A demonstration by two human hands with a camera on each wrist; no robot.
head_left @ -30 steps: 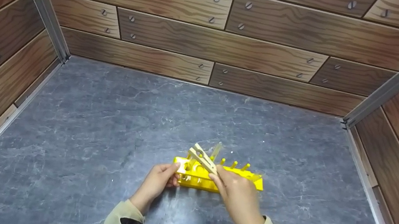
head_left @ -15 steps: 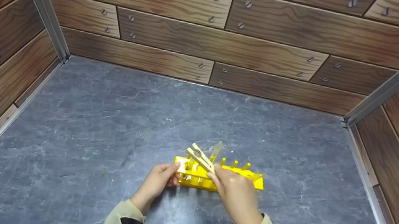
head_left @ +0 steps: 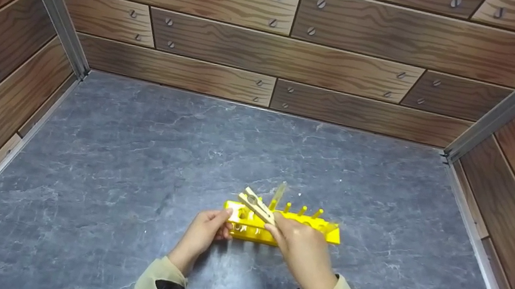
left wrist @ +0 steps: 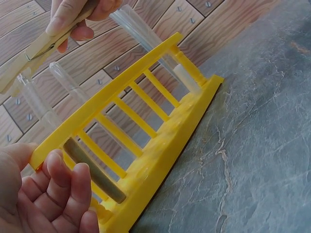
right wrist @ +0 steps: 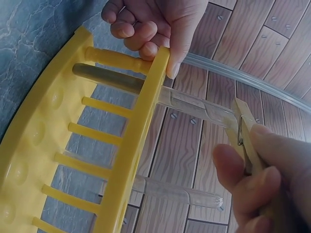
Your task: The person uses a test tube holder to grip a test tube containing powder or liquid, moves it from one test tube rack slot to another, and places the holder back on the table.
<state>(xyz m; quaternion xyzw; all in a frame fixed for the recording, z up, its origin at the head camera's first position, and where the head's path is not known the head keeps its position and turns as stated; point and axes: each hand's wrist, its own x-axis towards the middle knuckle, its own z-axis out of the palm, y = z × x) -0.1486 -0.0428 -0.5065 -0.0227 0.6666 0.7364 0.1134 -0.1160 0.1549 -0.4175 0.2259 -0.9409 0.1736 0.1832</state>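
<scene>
A yellow test tube rack (head_left: 253, 236) stands on the grey surface, with my left hand (head_left: 206, 232) pinching its left end between thumb and fingers. My right hand (head_left: 303, 250) grips a wooden test tube holder (head_left: 256, 206) by its handles, angled over the rack's left part. In the right wrist view, the holder's tip is right at the upper end of a glass test tube (right wrist: 194, 107). Dark grey-brown contents (left wrist: 95, 170) fill that tube's lower part, at the rack end by my left hand. Another clear tube (right wrist: 180, 191) stands rounded end up farther along.
At the rack's far end, a third tube (left wrist: 184, 77) has whitish contents at its bottom. Several yellow pegs (head_left: 304, 211) rise along the rack's back. Wood-patterned walls (head_left: 216, 42) enclose the surface at the back and both sides.
My right hand and the wooden test tube holder have shifted slightly left, the holder's tip ending a little lower. My left hand and the rack stay in place.
</scene>
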